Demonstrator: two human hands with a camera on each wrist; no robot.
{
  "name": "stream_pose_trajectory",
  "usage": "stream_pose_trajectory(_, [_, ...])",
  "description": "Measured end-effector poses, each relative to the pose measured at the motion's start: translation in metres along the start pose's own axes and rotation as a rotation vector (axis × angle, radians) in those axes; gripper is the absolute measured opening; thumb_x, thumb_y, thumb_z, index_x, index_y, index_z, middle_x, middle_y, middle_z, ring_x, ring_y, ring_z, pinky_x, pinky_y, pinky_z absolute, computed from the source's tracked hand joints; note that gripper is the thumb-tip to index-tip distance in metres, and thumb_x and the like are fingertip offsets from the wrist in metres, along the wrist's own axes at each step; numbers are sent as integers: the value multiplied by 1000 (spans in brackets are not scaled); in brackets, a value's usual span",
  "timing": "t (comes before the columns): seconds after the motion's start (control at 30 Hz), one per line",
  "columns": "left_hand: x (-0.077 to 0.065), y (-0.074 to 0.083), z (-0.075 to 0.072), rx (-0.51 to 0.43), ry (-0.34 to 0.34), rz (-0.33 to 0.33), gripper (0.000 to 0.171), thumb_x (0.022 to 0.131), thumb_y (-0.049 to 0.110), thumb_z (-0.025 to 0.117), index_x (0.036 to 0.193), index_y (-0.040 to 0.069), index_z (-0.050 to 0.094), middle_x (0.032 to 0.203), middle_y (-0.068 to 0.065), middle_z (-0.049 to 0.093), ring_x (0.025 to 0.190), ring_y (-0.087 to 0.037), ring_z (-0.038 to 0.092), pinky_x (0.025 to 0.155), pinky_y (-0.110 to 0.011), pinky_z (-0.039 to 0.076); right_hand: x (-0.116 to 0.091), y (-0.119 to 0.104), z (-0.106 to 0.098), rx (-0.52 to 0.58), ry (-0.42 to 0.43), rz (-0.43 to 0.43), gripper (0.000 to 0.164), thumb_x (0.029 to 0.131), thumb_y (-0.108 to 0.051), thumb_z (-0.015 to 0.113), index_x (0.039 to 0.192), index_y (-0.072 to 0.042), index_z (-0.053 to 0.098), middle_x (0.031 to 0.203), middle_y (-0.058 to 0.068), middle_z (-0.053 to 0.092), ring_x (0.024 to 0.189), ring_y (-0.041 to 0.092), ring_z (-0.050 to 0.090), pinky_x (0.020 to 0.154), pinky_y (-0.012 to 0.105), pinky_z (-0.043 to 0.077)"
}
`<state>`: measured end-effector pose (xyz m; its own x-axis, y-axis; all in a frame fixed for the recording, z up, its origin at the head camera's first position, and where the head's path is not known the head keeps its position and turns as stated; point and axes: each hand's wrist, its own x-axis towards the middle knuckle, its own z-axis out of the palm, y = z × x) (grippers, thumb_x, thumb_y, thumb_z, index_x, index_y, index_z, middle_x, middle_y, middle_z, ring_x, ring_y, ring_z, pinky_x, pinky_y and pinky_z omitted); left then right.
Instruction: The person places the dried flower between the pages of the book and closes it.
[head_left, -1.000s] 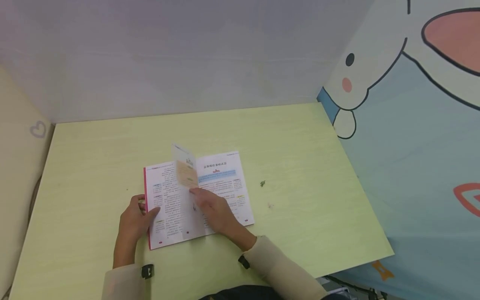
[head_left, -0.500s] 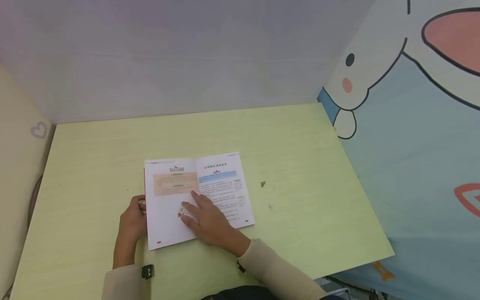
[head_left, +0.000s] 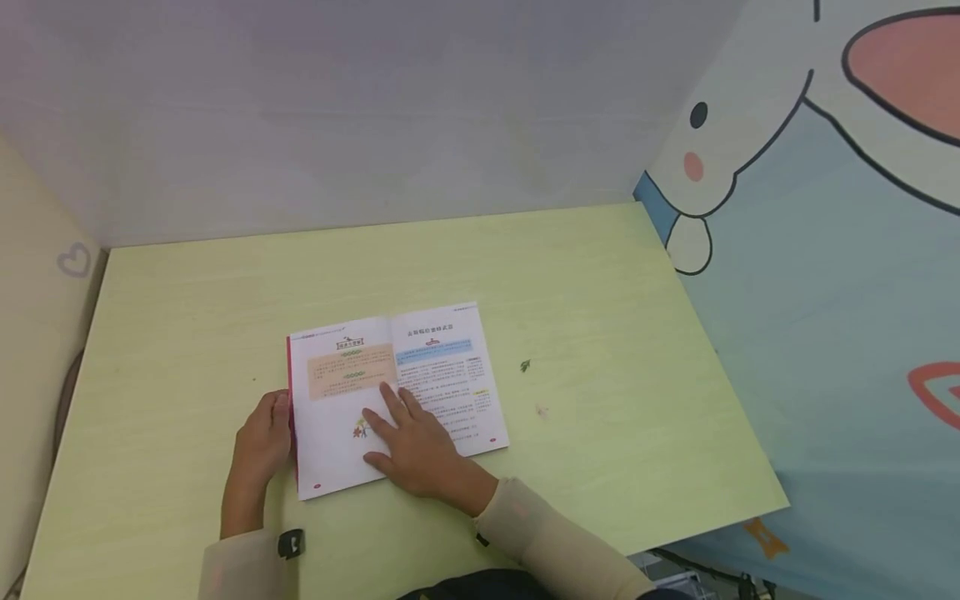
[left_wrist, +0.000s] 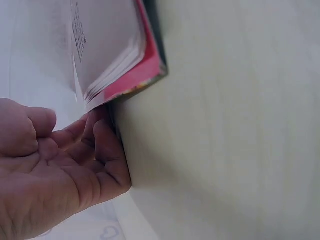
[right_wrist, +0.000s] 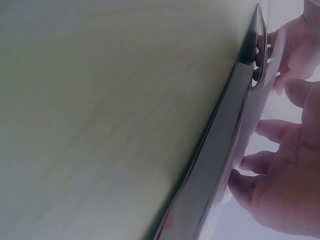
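Observation:
An open book (head_left: 330, 450) with printed pages and a red cover edge lies on the table. My left hand (head_left: 261, 437) is at its left edge. In the left wrist view the bent fingers (left_wrist: 102, 145) reach under the cover's edge and hold it slightly raised, while the thumb stands off the page. The left page bears an orange text box and a small flower drawing. My right hand (head_left: 423, 454) lies across the lower middle of the book, fingers spread, fingertips on the page near the fold. In the right wrist view those fingers (right_wrist: 265, 162) touch the paper from above.
The pale yellow-green table (head_left: 600, 333) extends around the book. A small green leaf mark (head_left: 525, 366) and a faint pink mark (head_left: 542, 411) show to the right. A grey wall (head_left: 375, 125) stands behind and a cartoon-printed curtain (head_left: 840, 333) at right.
My right hand has turned a page over to the left and now lies flat, spread on the book. My left thumb has come off the page to the book's edge.

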<state>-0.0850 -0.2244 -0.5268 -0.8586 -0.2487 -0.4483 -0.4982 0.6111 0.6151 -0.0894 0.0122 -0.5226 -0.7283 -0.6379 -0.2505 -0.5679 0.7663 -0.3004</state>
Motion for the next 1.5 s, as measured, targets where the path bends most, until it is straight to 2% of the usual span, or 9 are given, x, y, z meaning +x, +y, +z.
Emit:
stream_pose_trajectory(0.1, [-1,1,0,-23,6,-17,65,109,44,19,149,-6,32,136,-31,48,112,-43,50,96,-58,43,1,-1,0,-39,-12,1,62,104,-55,39,158,-27,31,169,8,6,153,30,16,111,43,40])
stream_pose_trajectory(0.17, [0,2,0,-18,0,-31,64,108,44,30,149,-5,33,129,-29,51,105,-39,53,84,-48,49,1,-1,0,-50,-14,1,62,104,-55,39,158,-27,31,169,8,6,153,30,16,111,42,39])
stream_pose_trajectory(0.27, [3,1,1,1,-15,-58,66,103,39,51,149,-4,31,120,-25,53,97,-33,54,68,-33,46,1,-1,1,-60,-14,-2,63,103,-55,40,159,-27,30,169,8,5,154,30,16,112,42,39])
stream_pose_trajectory(0.4, [5,1,2,12,-23,-78,71,98,29,63,150,-4,28,117,-23,50,97,-32,52,65,-30,45,1,0,3,-79,1,-8,63,103,-54,42,159,-27,30,169,8,6,153,30,16,112,41,38])
stream_pose_trajectory(0.7, [4,2,4,11,-17,-68,71,98,25,64,150,-5,26,116,-24,50,95,-33,53,63,-30,48,0,2,10,-126,49,-24,64,102,-55,44,159,-27,30,168,8,8,153,30,20,109,40,42])
stream_pose_trajectory(0.93, [4,2,4,17,-15,-62,70,98,25,63,149,-5,27,115,-24,50,94,-32,53,63,-30,47,-2,5,5,-22,62,-29,62,102,-52,49,157,-27,35,168,6,12,151,29,25,108,43,42])
stream_pose_trajectory(1.13, [4,2,5,17,-9,-62,70,98,25,63,149,-5,27,115,-23,50,95,-33,52,63,-30,47,-7,13,-4,15,158,-55,60,101,-49,51,154,-23,42,164,10,27,146,30,36,109,44,42])
stream_pose_trajectory(1.33, [3,3,6,21,3,-71,69,97,24,63,149,-5,27,115,-24,50,95,-33,53,64,-29,47,-12,24,-12,68,202,12,61,99,-49,57,153,-23,43,163,9,30,148,31,32,115,47,33])
stream_pose_trajectory(1.5, [2,3,6,20,6,-62,70,97,24,63,149,-5,27,115,-25,51,96,-34,53,64,-29,48,-16,37,-15,76,222,55,62,98,-48,58,153,-21,43,162,12,32,148,33,31,115,50,32])
